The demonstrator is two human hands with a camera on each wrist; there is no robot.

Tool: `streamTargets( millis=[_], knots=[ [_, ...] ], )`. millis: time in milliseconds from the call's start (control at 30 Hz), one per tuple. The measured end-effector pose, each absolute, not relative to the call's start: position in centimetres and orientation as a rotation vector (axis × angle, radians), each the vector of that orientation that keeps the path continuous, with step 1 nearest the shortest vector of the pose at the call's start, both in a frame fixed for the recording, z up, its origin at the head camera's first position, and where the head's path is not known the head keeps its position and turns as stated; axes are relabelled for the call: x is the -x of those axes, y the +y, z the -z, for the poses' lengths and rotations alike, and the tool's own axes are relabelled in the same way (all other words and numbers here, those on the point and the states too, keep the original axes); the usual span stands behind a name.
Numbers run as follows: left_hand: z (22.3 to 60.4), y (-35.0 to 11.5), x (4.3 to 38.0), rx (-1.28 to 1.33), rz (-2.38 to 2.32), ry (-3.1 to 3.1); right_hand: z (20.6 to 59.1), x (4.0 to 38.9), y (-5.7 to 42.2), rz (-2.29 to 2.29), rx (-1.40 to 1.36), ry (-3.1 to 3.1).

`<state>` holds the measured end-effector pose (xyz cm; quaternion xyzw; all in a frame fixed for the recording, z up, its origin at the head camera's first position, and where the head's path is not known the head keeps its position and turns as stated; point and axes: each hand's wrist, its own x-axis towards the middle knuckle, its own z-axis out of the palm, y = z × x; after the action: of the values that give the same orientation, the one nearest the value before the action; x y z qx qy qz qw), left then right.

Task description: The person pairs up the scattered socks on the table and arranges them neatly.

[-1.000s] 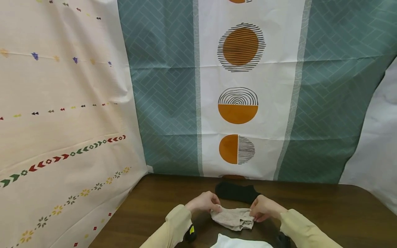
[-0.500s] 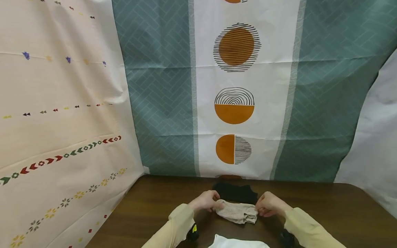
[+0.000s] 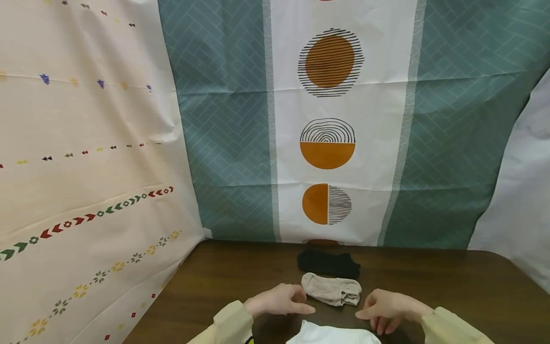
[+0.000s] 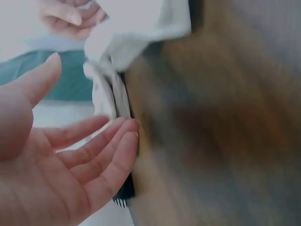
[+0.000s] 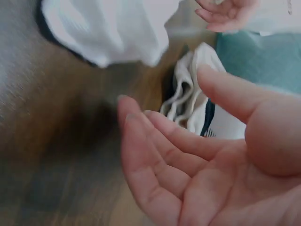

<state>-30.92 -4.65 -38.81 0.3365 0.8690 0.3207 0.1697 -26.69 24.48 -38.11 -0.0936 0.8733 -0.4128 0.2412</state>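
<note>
A folded beige pair of socks (image 3: 331,288) lies on the table just in front of a black pair of socks (image 3: 328,263). Both hands are off the socks. My left hand (image 3: 281,300) hovers at the near left of the beige pair, thumb and fingers apart with nothing between them. On the other side my right hand (image 3: 390,309) holds nothing either, its fingers loosely bent. Below and between the hands is a white cloth item (image 3: 333,333), partly cut off by the lower frame edge. The right wrist view shows the folded cuffs of the beige socks (image 5: 188,89).
The dark brown wooden table (image 3: 464,286) reaches back to a hanging green and white curtain (image 3: 232,143). A cream embroidered cloth (image 3: 86,191) hangs along the left side, and a white cloth (image 3: 524,191) hangs at the right.
The beige socks moved slightly away from the body, up against the black ones, and were let go. Both hands have drawn back toward the white cloth item.
</note>
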Motion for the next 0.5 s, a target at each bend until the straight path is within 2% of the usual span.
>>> streamTargets(
  millis=[300, 500],
  knots=[
    [39.7, -3.5, 29.3, -1.225, -0.608, 2.482, 39.2, 26.0, 24.8, 1.027, 0.414, 2.321],
    [40.4, -2.9, 29.0, -1.168, -0.598, 2.551, 39.3, 25.8, 24.1, 1.054, 0.393, 2.351]
  ],
)
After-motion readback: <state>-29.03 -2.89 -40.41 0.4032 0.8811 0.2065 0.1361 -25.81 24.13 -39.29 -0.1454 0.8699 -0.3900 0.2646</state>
